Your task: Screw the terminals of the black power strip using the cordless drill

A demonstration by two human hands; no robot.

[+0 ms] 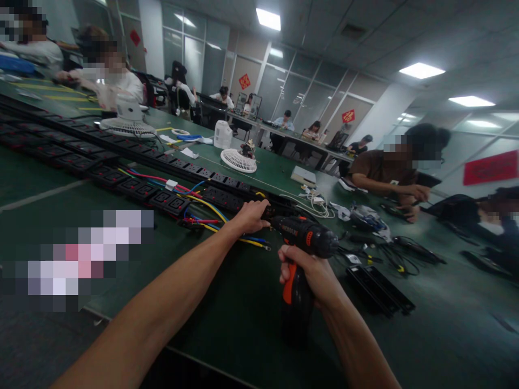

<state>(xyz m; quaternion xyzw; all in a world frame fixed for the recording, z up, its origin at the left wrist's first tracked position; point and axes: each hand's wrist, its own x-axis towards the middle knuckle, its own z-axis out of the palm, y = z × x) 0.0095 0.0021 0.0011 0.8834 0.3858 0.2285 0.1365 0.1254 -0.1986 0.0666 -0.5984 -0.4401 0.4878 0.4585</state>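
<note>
My right hand [310,273] is wrapped round the grip of a black and orange cordless screwdriver [308,240], whose nose points left toward a long black power strip [227,197]. My left hand [253,213] is closed over the end of that power strip, right at the tool's tip. Red, blue and yellow wires [203,213] run out of the strip across the green table [243,313] beside my left forearm.
More black power strips [81,154] lie in rows at the left. Black strip housings [379,289] and loose cables [389,251] lie to the right. Two small white fans [238,160] stand farther back. Several seated people work around the table; one person [389,173] sits close at the right.
</note>
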